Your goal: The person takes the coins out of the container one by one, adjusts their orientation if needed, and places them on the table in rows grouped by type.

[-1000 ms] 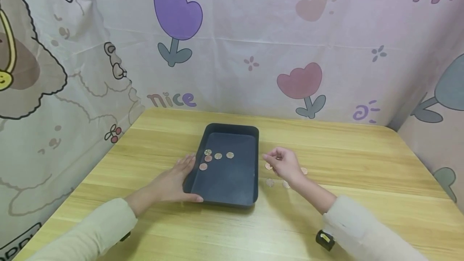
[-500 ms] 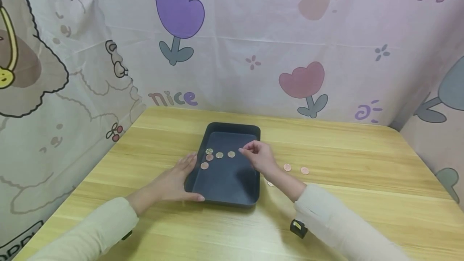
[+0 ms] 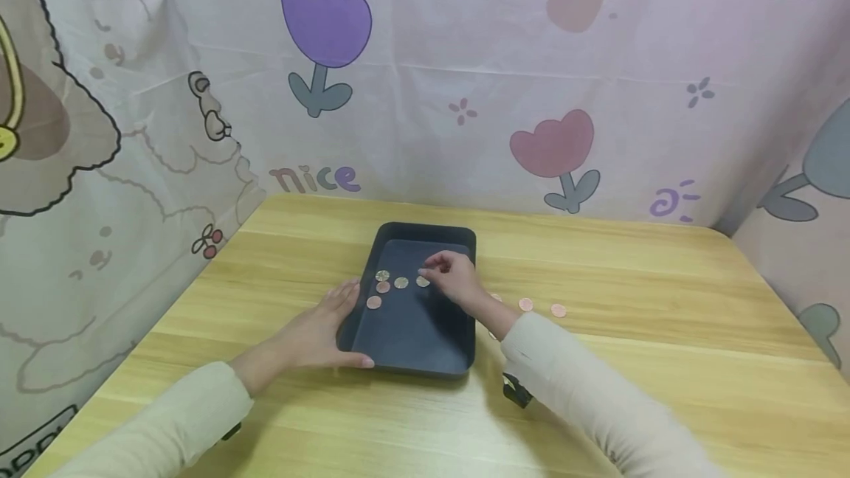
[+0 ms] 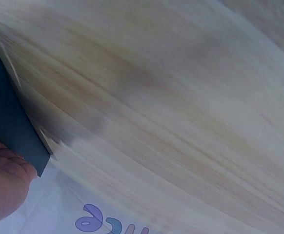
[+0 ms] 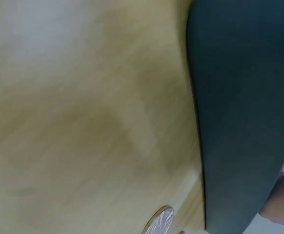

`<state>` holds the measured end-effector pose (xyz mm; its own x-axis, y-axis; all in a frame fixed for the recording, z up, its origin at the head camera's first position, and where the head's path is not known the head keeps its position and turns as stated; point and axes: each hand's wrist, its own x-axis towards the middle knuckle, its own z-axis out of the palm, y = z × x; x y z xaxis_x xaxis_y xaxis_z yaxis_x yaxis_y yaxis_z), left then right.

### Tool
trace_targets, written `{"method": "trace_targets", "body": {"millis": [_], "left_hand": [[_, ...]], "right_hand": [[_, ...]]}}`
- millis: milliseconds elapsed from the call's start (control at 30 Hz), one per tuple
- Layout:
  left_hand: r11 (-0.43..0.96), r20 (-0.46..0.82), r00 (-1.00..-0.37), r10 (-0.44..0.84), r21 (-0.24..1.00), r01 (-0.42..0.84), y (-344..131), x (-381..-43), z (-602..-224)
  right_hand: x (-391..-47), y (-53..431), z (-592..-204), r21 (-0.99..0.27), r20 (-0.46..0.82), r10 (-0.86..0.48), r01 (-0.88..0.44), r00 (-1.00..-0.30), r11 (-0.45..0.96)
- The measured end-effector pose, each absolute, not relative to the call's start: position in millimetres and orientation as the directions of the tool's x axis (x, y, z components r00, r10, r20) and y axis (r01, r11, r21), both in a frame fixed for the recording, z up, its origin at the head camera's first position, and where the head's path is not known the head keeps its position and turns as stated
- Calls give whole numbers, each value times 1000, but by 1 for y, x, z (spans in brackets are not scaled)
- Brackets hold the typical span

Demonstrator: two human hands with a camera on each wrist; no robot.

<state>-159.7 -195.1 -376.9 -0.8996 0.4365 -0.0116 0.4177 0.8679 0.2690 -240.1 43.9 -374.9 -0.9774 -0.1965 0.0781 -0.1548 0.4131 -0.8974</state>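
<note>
A dark rectangular tray (image 3: 412, 345) lies on the wooden table, with several coins (image 3: 401, 282) in its left and middle part. Against the tray's left wall rests my left hand (image 3: 319, 327), fingers and thumb spread along the side and near corner. My right hand (image 3: 458, 279) is over the right half of the tray, thumb and fingertips pinched on a small coin that they mostly hide. Those fingertips are just above a gold-coloured coin (image 3: 423, 282) on the tray floor. The left wrist view shows the tray wall (image 4: 15, 117) beside the left fingers.
Several copper and silver coins (image 3: 526, 305) lie on the table (image 3: 631, 293) to the right of the tray, some partly behind the right forearm. A printed cloth (image 3: 425, 131) hangs behind the table's back edge and along both sides.
My right hand has moved left from the loose coins on the table, over the tray's right wall, to above the tray floor. The left hand stays at the tray's left side.
</note>
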Motion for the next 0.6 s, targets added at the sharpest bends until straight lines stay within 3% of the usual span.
{"method": "trace_targets", "body": {"millis": [333, 600], "left_hand": [[874, -12, -906, 424, 267, 406, -196, -158, -377], [874, -13, -908, 419, 278, 399, -196, -157, -377]], "right_hand": [[-251, 35, -386, -841, -58, -180, -50, -982, 539], [-255, 33, -394, -798, -29, -165, -77, -986, 598]]}}
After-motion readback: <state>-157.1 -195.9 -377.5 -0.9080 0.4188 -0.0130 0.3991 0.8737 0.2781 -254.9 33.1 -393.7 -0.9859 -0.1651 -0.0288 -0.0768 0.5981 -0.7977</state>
